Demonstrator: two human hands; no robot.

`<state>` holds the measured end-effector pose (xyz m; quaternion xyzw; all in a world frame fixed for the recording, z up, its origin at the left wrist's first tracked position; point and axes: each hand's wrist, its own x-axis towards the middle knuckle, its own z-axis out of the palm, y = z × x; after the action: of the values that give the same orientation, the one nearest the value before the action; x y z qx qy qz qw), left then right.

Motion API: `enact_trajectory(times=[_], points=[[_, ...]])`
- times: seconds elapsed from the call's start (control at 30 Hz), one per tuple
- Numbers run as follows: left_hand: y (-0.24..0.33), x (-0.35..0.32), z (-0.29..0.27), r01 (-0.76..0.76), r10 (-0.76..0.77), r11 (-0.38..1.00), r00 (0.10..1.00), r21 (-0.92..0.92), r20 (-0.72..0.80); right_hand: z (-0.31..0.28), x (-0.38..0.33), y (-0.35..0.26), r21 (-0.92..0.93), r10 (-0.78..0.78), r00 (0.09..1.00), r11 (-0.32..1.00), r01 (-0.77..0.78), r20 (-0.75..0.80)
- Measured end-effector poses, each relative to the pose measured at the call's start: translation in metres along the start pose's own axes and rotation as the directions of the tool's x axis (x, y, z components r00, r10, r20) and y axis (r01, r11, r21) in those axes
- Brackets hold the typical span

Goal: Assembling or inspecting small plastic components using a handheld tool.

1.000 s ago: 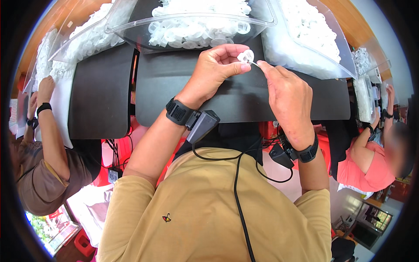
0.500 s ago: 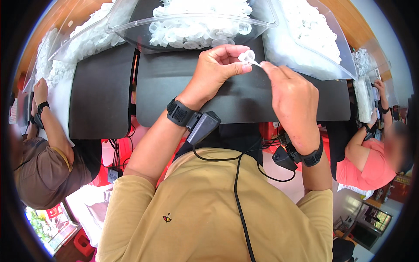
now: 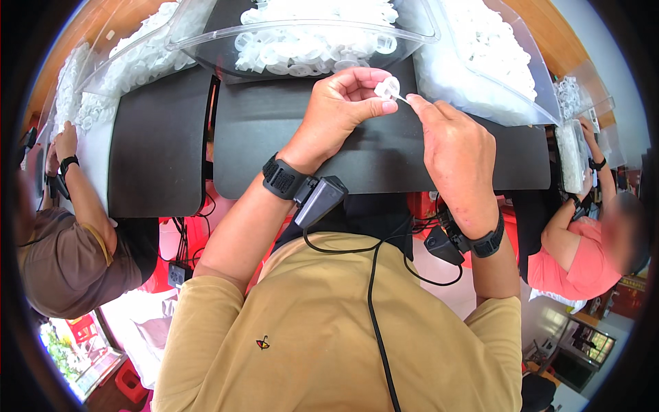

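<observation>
Between the thumb and fingers of my left hand point(image 3: 353, 94) sits a small round white plastic piece point(image 3: 388, 88), held above the far part of the dark tabletop. My right hand point(image 3: 458, 141) pinches a thin white stick-like piece point(image 3: 403, 99) between thumb and forefinger. Its tip points at the round piece and reaches its edge; whether the two are joined I cannot tell. Both hands are closed and close together, just in front of the middle clear bin point(image 3: 309, 33).
More clear bins of white plastic parts stand at the back right point(image 3: 473, 86) and back left point(image 3: 127, 72). The dark tabletop point(image 3: 288, 151) lies under my hands. A black cable point(image 3: 374, 309) hangs over my shirt. One person works at each side.
My right hand has shifted very slightly left. My left hand keeps its grip on the round piece with barely any movement.
</observation>
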<state>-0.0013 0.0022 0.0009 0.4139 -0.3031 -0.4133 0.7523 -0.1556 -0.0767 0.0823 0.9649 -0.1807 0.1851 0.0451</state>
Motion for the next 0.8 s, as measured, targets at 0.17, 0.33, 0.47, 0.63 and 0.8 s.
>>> enact_trajectory(times=[0.17,0.33,0.47,0.63,0.8], points=[[-0.001,0.001,0.001,-0.051,0.052,0.998,0.998,0.022,-0.032,0.002,0.001,0.0,-0.032,-0.022,1.0,0.999,0.021,-0.01],[0.001,-0.002,0.001,-0.027,0.029,0.99,0.999,0.142,-0.014,-0.001,0.005,-0.006,-0.167,-0.12,0.988,0.977,0.134,0.095],[0.001,0.0,0.0,-0.016,0.016,0.994,1.0,0.11,0.0,-0.008,0.008,0.0,-0.159,-0.124,0.985,0.977,0.142,0.12],[0.002,0.001,0.003,-0.04,0.039,0.999,0.999,-0.03,-0.024,-0.005,0.001,0.011,-0.01,0.006,0.999,1.0,-0.007,-0.049],[0.002,0.0,0.001,0.015,-0.015,0.993,1.0,-0.113,0.002,-0.001,0.001,0.005,0.033,0.008,0.999,0.999,-0.006,-0.054]])
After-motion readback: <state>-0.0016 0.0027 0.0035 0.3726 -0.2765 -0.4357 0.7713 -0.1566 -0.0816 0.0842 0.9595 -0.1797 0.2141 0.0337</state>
